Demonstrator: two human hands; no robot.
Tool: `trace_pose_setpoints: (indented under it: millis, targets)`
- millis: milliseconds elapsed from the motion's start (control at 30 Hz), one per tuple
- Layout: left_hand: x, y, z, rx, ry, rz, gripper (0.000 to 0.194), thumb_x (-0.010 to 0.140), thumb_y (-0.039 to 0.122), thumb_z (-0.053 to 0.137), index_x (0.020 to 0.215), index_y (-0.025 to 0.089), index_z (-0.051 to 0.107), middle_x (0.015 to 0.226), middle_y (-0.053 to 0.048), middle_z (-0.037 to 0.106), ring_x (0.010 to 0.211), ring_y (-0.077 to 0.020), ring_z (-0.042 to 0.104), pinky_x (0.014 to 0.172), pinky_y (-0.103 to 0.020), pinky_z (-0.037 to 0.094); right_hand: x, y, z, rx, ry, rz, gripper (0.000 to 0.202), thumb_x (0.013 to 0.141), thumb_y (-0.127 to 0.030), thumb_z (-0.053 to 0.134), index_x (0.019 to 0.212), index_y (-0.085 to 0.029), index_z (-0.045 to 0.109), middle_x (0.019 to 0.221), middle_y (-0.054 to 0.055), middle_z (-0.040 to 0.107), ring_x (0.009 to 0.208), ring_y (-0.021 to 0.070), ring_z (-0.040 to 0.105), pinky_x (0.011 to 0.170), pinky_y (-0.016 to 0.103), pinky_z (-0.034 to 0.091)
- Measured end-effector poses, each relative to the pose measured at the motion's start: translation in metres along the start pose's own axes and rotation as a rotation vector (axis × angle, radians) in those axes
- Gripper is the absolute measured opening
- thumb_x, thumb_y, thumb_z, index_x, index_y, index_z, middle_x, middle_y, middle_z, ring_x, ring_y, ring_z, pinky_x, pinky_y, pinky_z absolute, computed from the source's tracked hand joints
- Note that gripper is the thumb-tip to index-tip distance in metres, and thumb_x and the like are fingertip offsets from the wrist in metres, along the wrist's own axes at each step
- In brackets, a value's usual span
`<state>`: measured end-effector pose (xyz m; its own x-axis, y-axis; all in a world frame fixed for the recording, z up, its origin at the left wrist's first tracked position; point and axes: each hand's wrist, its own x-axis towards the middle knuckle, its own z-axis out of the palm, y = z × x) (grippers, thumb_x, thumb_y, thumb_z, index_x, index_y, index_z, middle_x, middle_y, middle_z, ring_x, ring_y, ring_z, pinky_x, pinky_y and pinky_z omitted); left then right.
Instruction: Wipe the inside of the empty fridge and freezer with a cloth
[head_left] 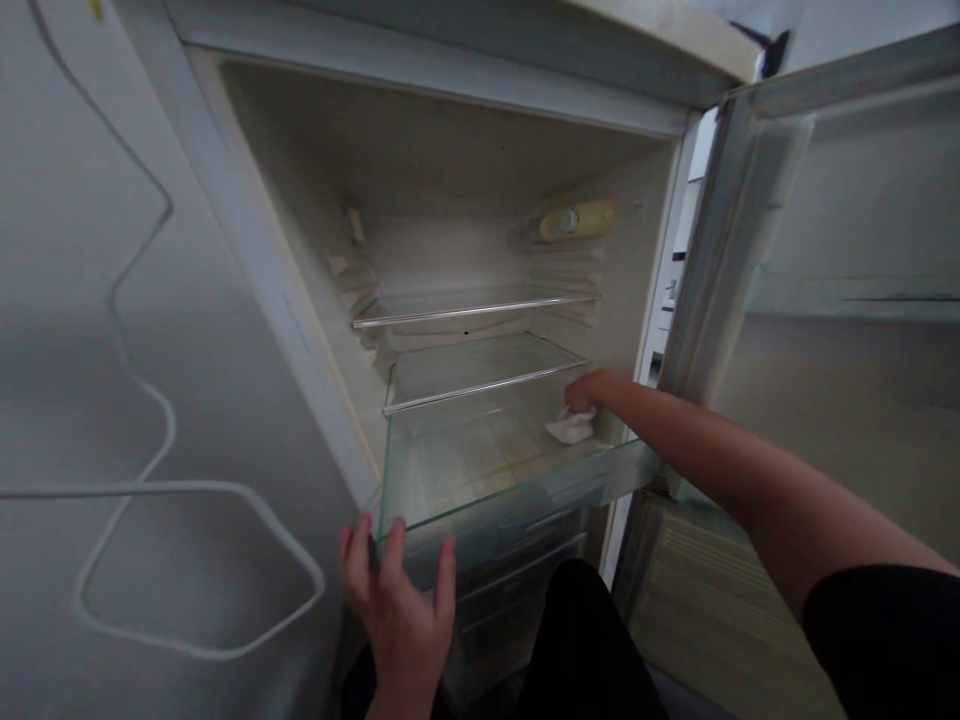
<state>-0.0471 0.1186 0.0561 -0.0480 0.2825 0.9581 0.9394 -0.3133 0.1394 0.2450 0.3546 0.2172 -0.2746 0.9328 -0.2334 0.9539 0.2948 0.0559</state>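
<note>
My right hand reaches into the refrigerator, closed around a crumpled white cloth. The cloth lies against the right part of the lowest glass shelf, which juts out past the front opening. At that shelf's front left corner is my left hand, its fingers spread and the fingertips at the glass edge. Brownish stains show on or beneath the glass near the cloth. Two more glass shelves, a middle one and an upper one, sit above with pale front trims.
The refrigerator door stands open on the right, with a clear door shelf. A yellowed lamp housing is on the inner right wall. Below are drawer fronts and my knee. A white cable hangs at left.
</note>
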Motion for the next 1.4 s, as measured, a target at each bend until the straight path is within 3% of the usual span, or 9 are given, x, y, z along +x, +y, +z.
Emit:
trace_pose_setpoints:
  millis: [133,233,400,633,833,1067,1200,1267,1400]
  targets:
    - [-0.046,0.041,0.028,0.129,-0.104,0.270,0.087,0.081,0.029,0.085,0.157,0.024,0.041,0.173,-0.021,0.015,0.161,-0.0433,0.009,0.125,-0.075,0.019,-0.041,-0.001,-0.012,0.224,-0.028,-0.189,0.013,0.082,-0.014,0.063,0.083,-0.014,0.076,0.079,0.005,0.073,0.071,0.0174,0.063,0.072,0.028,0.048]
    - [-0.067,0.066,0.056,0.066,-0.249,0.172,0.088,0.089,0.049,0.075,0.163,0.030,0.031,0.176,-0.013,0.013,0.162,-0.0397,0.011,0.128,-0.070,0.008,-0.100,0.001,0.006,0.621,0.590,-0.382,0.024,0.094,-0.032,0.055,0.085,-0.015,0.070,0.078,0.002,0.067,0.072,0.0156,0.057,0.067,0.025,0.042]
    - [-0.063,0.067,0.094,0.226,-0.365,0.119,0.084,0.097,0.053,0.063,0.164,0.040,0.014,0.175,-0.016,0.011,0.158,-0.0478,0.020,0.117,-0.085,0.018,-0.182,-0.002,0.110,1.156,1.447,0.010,0.030,0.090,-0.045,0.059,0.087,-0.017,0.068,0.080,0.003,0.065,0.074,0.0159,0.054,0.067,0.025,0.042]
    - [-0.011,0.049,0.134,0.246,-0.499,0.058,0.092,0.092,0.059,0.066,0.164,0.029,0.016,0.173,-0.022,0.011,0.160,-0.0463,0.010,0.124,-0.076,0.014,-0.167,-0.029,0.222,1.795,1.064,0.475,0.062,0.066,-0.065,0.079,0.108,-0.021,0.077,0.131,0.007,0.071,0.126,0.0295,0.060,0.105,0.036,0.048]
    - [0.029,0.037,0.156,0.190,-0.612,-0.035,0.086,0.095,0.063,0.059,0.164,0.024,0.027,0.173,-0.024,0.004,0.160,-0.0469,0.003,0.124,-0.073,0.017,-0.149,-0.080,0.228,2.391,0.767,0.231,0.079,0.060,-0.063,0.090,0.127,-0.025,0.071,0.142,0.005,0.067,0.139,0.0299,0.056,0.110,0.041,0.052]
    - [0.059,0.023,0.145,0.045,-0.685,-0.087,0.068,0.099,0.058,0.055,0.150,0.012,0.054,0.173,-0.023,0.018,0.161,-0.0452,0.005,0.125,-0.066,0.023,-0.151,-0.110,0.255,2.470,0.556,0.028,0.073,0.068,-0.064,0.089,0.129,-0.029,0.071,0.149,0.002,0.062,0.148,0.0284,0.047,0.121,0.045,0.042]
    - [0.037,0.048,0.110,-0.631,-0.929,-0.264,0.061,0.100,0.055,0.051,0.141,0.011,0.061,0.161,-0.021,0.047,0.157,-0.0361,0.031,0.128,-0.051,0.025,-0.149,-0.114,0.273,2.373,0.533,-0.092,0.066,0.077,-0.062,0.084,0.134,-0.031,0.069,0.154,0.001,0.057,0.151,0.0259,0.043,0.126,0.043,0.035]
    - [0.014,0.063,0.090,-0.829,-1.091,-0.262,0.056,0.102,0.060,0.044,0.138,0.022,0.062,0.136,-0.011,0.070,0.126,-0.0269,0.065,0.107,-0.041,0.051,-0.150,-0.116,0.282,2.304,0.510,-0.127,0.063,0.082,-0.061,0.080,0.137,-0.031,0.068,0.154,0.002,0.057,0.149,0.0255,0.046,0.126,0.044,0.033]
    - [-0.031,0.068,0.070,-1.186,-1.093,-0.647,0.057,0.079,0.058,0.080,0.116,0.018,0.067,0.114,-0.010,0.074,0.106,-0.0275,0.068,0.091,-0.036,0.053,-0.155,-0.119,0.290,2.124,0.501,-0.109,0.058,0.085,-0.060,0.077,0.134,-0.030,0.071,0.150,0.003,0.060,0.144,0.0267,0.051,0.126,0.044,0.032]
